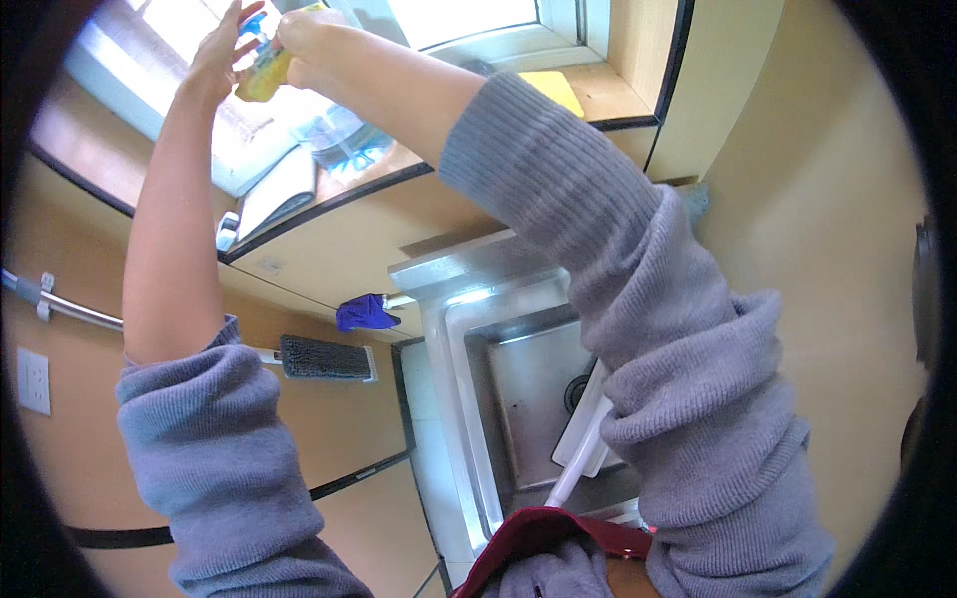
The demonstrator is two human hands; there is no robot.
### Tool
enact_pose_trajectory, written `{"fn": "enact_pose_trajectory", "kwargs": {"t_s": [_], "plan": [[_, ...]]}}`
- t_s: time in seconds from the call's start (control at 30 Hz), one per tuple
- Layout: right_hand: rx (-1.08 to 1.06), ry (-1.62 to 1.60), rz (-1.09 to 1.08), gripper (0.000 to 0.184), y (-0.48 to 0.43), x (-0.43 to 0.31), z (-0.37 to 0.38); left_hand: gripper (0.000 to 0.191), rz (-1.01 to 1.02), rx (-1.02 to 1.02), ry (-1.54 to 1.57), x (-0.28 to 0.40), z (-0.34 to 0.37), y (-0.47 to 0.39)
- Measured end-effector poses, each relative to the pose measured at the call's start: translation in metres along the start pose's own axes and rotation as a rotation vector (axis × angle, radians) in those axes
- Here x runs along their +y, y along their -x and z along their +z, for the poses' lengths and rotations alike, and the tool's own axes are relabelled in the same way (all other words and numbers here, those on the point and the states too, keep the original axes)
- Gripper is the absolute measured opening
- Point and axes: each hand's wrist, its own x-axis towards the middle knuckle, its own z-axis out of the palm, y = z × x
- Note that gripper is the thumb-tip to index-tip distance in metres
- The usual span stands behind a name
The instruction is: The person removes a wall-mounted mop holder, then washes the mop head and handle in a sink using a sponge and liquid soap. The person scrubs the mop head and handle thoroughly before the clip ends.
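Observation:
At the upper left, before the bright window, my right hand [299,41] is closed round a soft-looking yellow-green item [263,76], perhaps a cloth or a sponge. My left hand [213,63] is raised beside it, fingers spread near a small blue thing [254,27]; glare hides whether they touch it. Below the hands, a clear plastic package with blue parts [348,142] lies on the wooden sill, next to a folded grey-white cloth [278,193] and a small white device or holder [227,230].
A steel sink [534,404] with a white-handled tool [583,452] in it lies below my right arm. A dark-grey brush head [325,357] and a purple cloth [366,312] are left of it. A yellow cloth or sheet [553,91] rests on the sill.

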Motion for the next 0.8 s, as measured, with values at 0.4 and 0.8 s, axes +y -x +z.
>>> {"fn": "enact_pose_trajectory", "kwargs": {"t_s": [0.4, 0.8], "plan": [[0.072, -1.066, 0.052, 0.042, 0.019, 0.022, 0.004, 0.05, -0.021, -0.081, -0.016, -0.01, -0.005, -0.008], [0.016, -1.177, 0.085, 0.052, -0.003, 0.035, 0.018, 0.039, 0.013, -0.094, 0.05, -0.014, 0.002, 0.007]]}}
